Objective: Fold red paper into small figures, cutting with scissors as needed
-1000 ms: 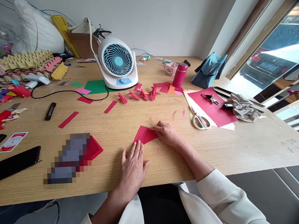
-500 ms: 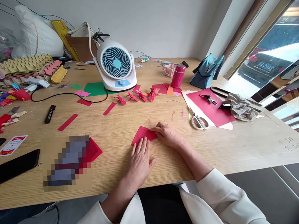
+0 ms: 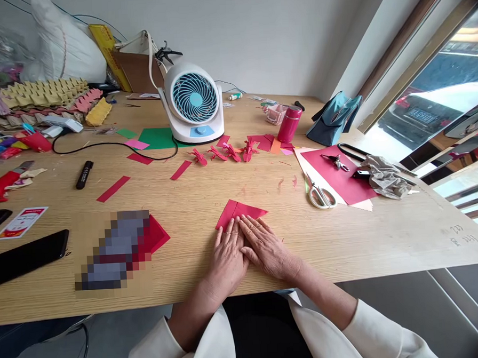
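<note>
A folded piece of red paper (image 3: 245, 208) lies flat on the table near its front edge. My left hand (image 3: 227, 254) presses on its lower left part with fingers stretched out. Beside it my right hand (image 3: 270, 250) lies flat as well, its fingertips on the paper's lower edge and its thumb touching my left hand. Both hands hide the near part of the paper. Beyond them stands a row of several small folded red paper figures (image 3: 233, 152). White-handled scissors (image 3: 322, 196) rest to the right.
A white fan (image 3: 196, 104) stands at the back, its black cable running left. Red paper strips (image 3: 113, 189), a black marker (image 3: 85, 175) and a dark phone (image 3: 29, 259) lie leftward. A pink bottle (image 3: 289, 124), a blue bag (image 3: 334, 119) and a red sheet (image 3: 335, 182) with keys are rightward.
My right hand has let go of the paper's right part and come down flat beside my left hand. The paper's right part now ends in a point. The view has shifted slightly.
</note>
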Tool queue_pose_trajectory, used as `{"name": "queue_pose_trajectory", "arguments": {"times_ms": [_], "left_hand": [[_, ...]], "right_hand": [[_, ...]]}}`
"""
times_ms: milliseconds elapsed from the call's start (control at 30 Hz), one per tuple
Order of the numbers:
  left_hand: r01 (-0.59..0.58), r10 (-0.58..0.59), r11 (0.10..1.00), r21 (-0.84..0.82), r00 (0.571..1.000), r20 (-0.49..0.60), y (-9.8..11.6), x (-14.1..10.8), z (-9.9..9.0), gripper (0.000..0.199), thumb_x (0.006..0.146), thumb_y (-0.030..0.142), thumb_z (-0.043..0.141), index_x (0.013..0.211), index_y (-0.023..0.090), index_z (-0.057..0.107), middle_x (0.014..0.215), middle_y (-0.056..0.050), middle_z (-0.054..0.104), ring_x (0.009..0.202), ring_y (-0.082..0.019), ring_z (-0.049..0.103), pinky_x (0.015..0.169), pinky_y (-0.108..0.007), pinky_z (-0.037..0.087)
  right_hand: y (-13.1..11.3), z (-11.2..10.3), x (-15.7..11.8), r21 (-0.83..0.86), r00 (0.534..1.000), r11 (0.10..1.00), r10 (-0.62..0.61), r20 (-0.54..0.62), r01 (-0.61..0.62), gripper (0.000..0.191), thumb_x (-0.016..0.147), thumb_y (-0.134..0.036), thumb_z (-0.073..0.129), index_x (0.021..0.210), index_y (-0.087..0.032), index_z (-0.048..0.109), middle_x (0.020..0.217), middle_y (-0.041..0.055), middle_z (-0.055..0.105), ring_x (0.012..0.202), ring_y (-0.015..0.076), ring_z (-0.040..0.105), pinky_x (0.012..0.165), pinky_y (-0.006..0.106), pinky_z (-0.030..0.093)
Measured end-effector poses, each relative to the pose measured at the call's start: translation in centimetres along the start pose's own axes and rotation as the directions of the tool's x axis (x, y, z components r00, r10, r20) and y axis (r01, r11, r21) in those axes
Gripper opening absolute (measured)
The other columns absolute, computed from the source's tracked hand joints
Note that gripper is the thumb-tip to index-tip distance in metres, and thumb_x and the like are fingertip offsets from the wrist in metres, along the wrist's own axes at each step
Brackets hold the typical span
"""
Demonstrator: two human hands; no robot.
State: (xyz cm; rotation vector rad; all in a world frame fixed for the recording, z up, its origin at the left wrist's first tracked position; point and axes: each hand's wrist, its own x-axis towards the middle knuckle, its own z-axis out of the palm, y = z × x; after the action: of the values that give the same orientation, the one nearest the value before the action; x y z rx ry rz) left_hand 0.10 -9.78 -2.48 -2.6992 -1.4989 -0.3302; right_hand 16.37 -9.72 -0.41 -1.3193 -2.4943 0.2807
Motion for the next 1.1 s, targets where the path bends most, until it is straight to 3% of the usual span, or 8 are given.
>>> {"name": "queue_pose_trajectory", "arguments": {"times_ms": [200, 467, 833, 967, 1100], "left_hand": [[0.017, -0.017, 1.0, 0.017, 0.999, -0.031, 0.1, 0.2, -0.1, 0.058, 0.098, 0.034, 0.034, 0.149, 0.007, 0.038, 0.158, -0.013, 0.032, 0.147, -0.027, 0.031, 0.121, -0.047, 0.026], [0.036, -0.036, 0.999, 0.003, 0.999, -0.007, 0.1, 0.2, -0.1, 0.06, 0.097, 0.036, 0.037, 0.15, 0.008, 0.036, 0.159, -0.015, 0.028, 0.147, -0.027, 0.031, 0.12, -0.047, 0.026], [0.033, -0.033, 0.999, -0.021, 0.999, 0.016, 0.0, 0.1, -0.3, 0.061, 0.097, 0.035, 0.04, 0.152, 0.01, 0.031, 0.16, -0.013, 0.028, 0.148, -0.028, 0.028, 0.12, -0.049, 0.026], [0.032, -0.025, 0.998, -0.063, 0.995, 0.1, -0.3, 0.7, -1.5, 0.058, 0.095, 0.034, 0.046, 0.148, 0.012, 0.039, 0.158, -0.014, 0.033, 0.145, -0.029, 0.033, 0.118, -0.049, 0.03], [0.02, 0.009, 0.99, -0.138, 0.979, 0.205, -1.4, 2.4, -4.2, 0.05, 0.093, 0.031, 0.054, 0.138, 0.011, 0.051, 0.15, -0.017, 0.046, 0.137, -0.031, 0.043, 0.111, -0.048, 0.038]], "right_hand": [[0.8, 0.3, -0.2, -0.118, 0.993, 0.986, 0.12, 0.008, -0.118, 0.067, 0.1, -0.05, 0.037, 0.152, -0.007, 0.034, 0.159, 0.0177, 0.028, 0.149, 0.0295, 0.025, 0.121, 0.051, 0.021], [1.9, 0.6, -1.3, -0.227, 0.974, 0.948, 0.223, -0.025, -0.223, 0.067, 0.101, -0.048, 0.034, 0.153, -0.004, 0.03, 0.16, 0.0164, 0.022, 0.15, 0.0291, 0.021, 0.121, 0.05, 0.019], [3.5, -0.2, -1.7, -0.276, 0.899, 0.857, 0.432, -0.072, -0.434, 0.066, 0.1, -0.046, 0.034, 0.152, -0.005, 0.031, 0.16, 0.0167, 0.024, 0.149, 0.0292, 0.024, 0.119, 0.051, 0.019], [3.6, -0.4, -1.4, -0.272, 0.896, 0.855, 0.439, -0.075, -0.441, 0.067, 0.099, -0.045, 0.038, 0.152, -0.005, 0.032, 0.16, 0.0186, 0.027, 0.148, 0.0306, 0.026, 0.118, 0.051, 0.022], [3.8, -1.8, -0.6, -0.249, 0.91, 0.881, 0.414, -0.01, -0.403, 0.065, 0.096, -0.04, 0.047, 0.149, -0.004, 0.035, 0.157, 0.0194, 0.034, 0.144, 0.0317, 0.033, 0.116, 0.048, 0.028]]}}
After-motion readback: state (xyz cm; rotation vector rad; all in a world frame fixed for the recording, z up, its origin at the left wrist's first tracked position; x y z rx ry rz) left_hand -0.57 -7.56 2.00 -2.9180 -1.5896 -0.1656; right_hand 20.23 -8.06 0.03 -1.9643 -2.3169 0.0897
